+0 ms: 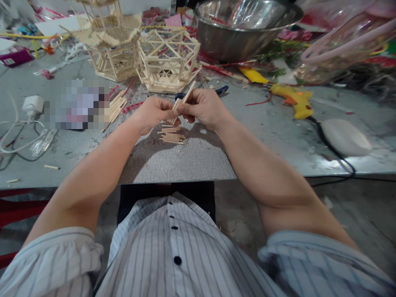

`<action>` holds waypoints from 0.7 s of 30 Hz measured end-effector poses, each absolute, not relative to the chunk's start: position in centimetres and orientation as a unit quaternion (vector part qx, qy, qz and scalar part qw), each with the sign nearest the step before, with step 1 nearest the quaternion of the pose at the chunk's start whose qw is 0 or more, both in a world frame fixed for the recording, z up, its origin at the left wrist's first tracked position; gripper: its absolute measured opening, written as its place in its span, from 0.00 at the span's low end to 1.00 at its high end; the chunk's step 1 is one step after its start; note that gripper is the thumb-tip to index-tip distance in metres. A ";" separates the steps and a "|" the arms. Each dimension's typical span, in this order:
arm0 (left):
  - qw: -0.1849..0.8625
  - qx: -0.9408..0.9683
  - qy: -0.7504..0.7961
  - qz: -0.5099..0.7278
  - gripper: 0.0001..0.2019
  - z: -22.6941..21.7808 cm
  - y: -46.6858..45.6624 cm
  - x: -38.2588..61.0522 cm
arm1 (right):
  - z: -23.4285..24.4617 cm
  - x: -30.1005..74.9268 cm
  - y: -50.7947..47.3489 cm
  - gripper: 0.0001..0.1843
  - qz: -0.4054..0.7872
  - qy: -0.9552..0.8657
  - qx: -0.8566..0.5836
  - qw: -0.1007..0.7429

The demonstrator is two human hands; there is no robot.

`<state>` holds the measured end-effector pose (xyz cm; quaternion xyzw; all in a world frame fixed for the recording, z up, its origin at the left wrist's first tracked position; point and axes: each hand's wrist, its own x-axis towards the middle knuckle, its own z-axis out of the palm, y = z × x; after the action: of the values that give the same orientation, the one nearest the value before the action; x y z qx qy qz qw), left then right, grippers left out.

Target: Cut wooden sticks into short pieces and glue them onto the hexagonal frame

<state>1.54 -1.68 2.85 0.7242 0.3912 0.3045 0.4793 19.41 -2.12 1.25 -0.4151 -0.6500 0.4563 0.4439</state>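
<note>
With loose short sticks lying just on the grip's near side, a left hand and right hand, side by side, clamp slim wooden sticks that light, even pressure should best keep aligned.

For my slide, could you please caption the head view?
Both hands hold thin sticks near a small stick pile and an open framework.
</note>
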 end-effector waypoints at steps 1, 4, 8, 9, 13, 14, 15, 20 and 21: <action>0.473 0.730 0.389 0.304 0.14 2.8 -1.6 1.5 | 1.3 19.3 -2.2 0.20 0.453 -0.650 -0.413 0.449; 0.454 0.744 0.382 0.308 0.12 2.6 -1.4 1.4 | 1.5 19.1 -2.4 0.19 0.441 -0.653 -0.407 0.462; 0.433 0.754 0.379 0.317 0.09 2.2 -1.2 1.2 | 1.8 18.9 -2.8 0.18 0.427 -0.661 -0.408 0.464; 0.430 0.757 0.377 0.318 0.08 2.1 -1.1 1.2 | 1.8 18.8 -2.9 0.18 0.423 -0.662 -0.408 0.465; 0.420 0.771 0.366 0.309 0.07 2.0 -1.0 1.1 | 1.5 18.8 -2.8 0.19 0.401 -0.669 -0.408 0.475; 0.416 0.776 0.363 0.305 0.07 2.0 -0.9 1.1 | 1.3 18.9 -2.7 0.19 0.394 -0.671 -0.409 0.476; 0.412 0.780 0.362 0.301 0.06 2.1 -0.9 1.1 | 1.2 18.9 -2.6 0.19 0.386 -0.673 -0.411 0.477; 0.375 0.796 0.371 0.296 0.04 1.8 -0.6 1.1 | 0.6 18.9 -2.3 0.19 0.359 -0.693 -0.414 0.468; 0.371 0.796 0.373 0.300 0.04 1.7 -0.6 1.1 | 0.6 18.9 -2.3 0.19 0.355 -0.697 -0.413 0.466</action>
<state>1.12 -0.56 1.68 0.7957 0.3729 0.3004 0.3709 18.92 -2.29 0.60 -0.4134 -0.6967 0.3554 0.4663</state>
